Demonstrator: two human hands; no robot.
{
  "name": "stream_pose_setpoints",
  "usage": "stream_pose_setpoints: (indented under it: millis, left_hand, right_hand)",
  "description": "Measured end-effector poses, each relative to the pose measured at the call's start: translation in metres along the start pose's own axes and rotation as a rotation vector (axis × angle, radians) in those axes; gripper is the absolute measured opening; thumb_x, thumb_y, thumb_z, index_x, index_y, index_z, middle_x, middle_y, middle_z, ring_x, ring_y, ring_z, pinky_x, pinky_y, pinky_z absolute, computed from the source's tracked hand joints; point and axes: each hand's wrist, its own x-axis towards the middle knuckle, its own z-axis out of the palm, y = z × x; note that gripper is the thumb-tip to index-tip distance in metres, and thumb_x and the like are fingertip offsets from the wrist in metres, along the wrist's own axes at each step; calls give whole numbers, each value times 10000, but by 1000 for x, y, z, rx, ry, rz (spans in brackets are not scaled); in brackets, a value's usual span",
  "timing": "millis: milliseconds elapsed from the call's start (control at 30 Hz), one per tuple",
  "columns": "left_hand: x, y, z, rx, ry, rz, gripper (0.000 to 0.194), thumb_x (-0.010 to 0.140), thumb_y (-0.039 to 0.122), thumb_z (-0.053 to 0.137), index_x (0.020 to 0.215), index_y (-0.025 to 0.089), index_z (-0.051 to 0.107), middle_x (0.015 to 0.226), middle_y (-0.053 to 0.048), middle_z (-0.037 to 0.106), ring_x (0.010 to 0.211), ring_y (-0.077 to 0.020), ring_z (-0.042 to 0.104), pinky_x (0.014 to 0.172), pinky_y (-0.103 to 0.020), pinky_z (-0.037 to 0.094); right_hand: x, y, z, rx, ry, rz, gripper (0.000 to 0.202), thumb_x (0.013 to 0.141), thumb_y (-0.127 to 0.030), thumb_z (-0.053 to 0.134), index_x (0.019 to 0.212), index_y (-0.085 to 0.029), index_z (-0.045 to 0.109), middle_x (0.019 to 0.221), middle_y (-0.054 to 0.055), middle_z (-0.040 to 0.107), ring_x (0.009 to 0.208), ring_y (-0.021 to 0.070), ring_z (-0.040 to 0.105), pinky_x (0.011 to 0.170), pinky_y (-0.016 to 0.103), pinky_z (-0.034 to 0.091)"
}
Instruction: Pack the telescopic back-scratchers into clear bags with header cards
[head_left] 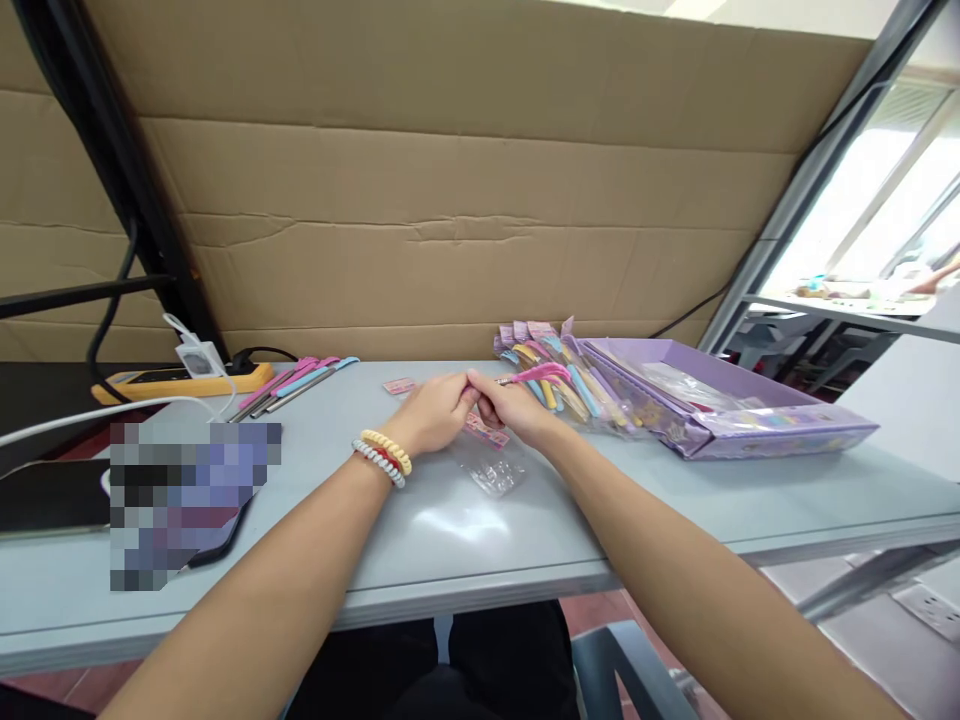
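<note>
My left hand (436, 408) and my right hand (514, 408) meet over the middle of the table, fingers closed and fingertips touching. From my right hand sticks out a pink-ended rod (544, 373) with a curved pink head, pointing right; a short piece of its shaft shows near my fingers. What the left fingers pinch is hidden behind the knuckles. Just below the hands lies a clear plastic bag (493, 472) with a pink printed card (486, 430). A second small pink card (399, 386) lies beyond my left hand.
Bagged rods (577, 385) in several colours are piled right of my hands, against a purple box (780, 432) holding clear bags. Loose pink and blue metal rods (296, 383) lie back left, near a yellow power strip (161, 383). Cardboard (465, 180) stands behind the table.
</note>
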Motion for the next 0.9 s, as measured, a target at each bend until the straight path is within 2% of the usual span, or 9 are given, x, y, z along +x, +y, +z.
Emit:
stream_pose_setpoints:
  millis: [100, 167, 233, 300, 433, 533, 633, 733, 900]
  left_hand:
    - [-2, 0, -3, -285, -83, -17, 378, 885, 476, 373, 946, 183, 604, 933, -32, 669, 837, -182, 588, 736, -296, 437]
    - [-2, 0, -4, -354, -109, -44, 395, 862, 497, 407, 985, 183, 613, 960, -25, 677, 844, -176, 590, 723, -279, 434]
    - [0, -1, -4, -283, -117, -74, 388, 845, 499, 423, 940, 185, 630, 874, -13, 677, 774, -168, 580, 668, -272, 411]
    - [2, -1, -3, -127, -102, -108, 425, 834, 542, 406, 799, 186, 636, 700, -4, 632, 651, -159, 535, 590, -275, 356]
    - [4, 1, -3, 106, -33, -138, 528, 817, 623, 359, 567, 196, 542, 541, -10, 524, 530, -147, 445, 521, -294, 246]
    - [4, 6, -4, 162, -20, -152, 538, 812, 635, 359, 526, 204, 508, 523, -28, 520, 526, -156, 459, 514, -301, 224]
    - [4, 11, -6, 190, -10, -179, 537, 799, 649, 374, 513, 214, 504, 509, -38, 518, 524, -172, 478, 505, -307, 222]
    - [3, 10, -6, 197, -5, -208, 522, 794, 647, 390, 512, 226, 520, 505, -38, 511, 530, -186, 498, 509, -307, 244]
    - [2, 12, -13, 232, -10, -293, 508, 781, 659, 402, 579, 220, 559, 571, -39, 557, 582, -193, 546, 540, -302, 317]
  right_hand:
    - [-1, -1, 0, 4, -16, 7, 519, 785, -534, 543, 448, -198, 334, 388, -50, 299, 388, 67, 265, 394, 233, 208]
    - [-1, -2, 1, 2, -17, -3, 483, 773, -482, 565, 462, -196, 331, 402, -55, 289, 399, 63, 246, 398, 231, 184]
    - [-2, -5, 2, 14, -28, 4, 442, 757, -440, 577, 475, -195, 341, 410, -61, 277, 399, 61, 228, 395, 229, 163]
    - [-3, -7, 4, 58, -49, 28, 396, 751, -405, 568, 488, -197, 357, 412, -67, 259, 390, 61, 206, 387, 227, 147]
    - [-6, -13, 6, 130, -92, 36, 294, 744, -329, 529, 511, -195, 409, 416, -74, 234, 379, 59, 174, 377, 220, 124]
    - [-9, -18, 5, 150, -102, 8, 263, 727, -298, 526, 511, -192, 421, 428, -77, 211, 386, 53, 155, 380, 217, 104]
    - [-12, -22, 5, 171, -92, -26, 319, 716, -295, 536, 479, -197, 345, 436, -77, 199, 392, 47, 153, 381, 214, 105]
    - [-14, -26, 6, 181, -72, -66, 375, 709, -289, 543, 461, -206, 274, 436, -75, 192, 388, 44, 162, 377, 214, 118]
    - [-16, -29, 7, 174, -45, -87, 385, 713, -275, 545, 448, -208, 275, 425, -70, 210, 373, 50, 203, 376, 223, 134]
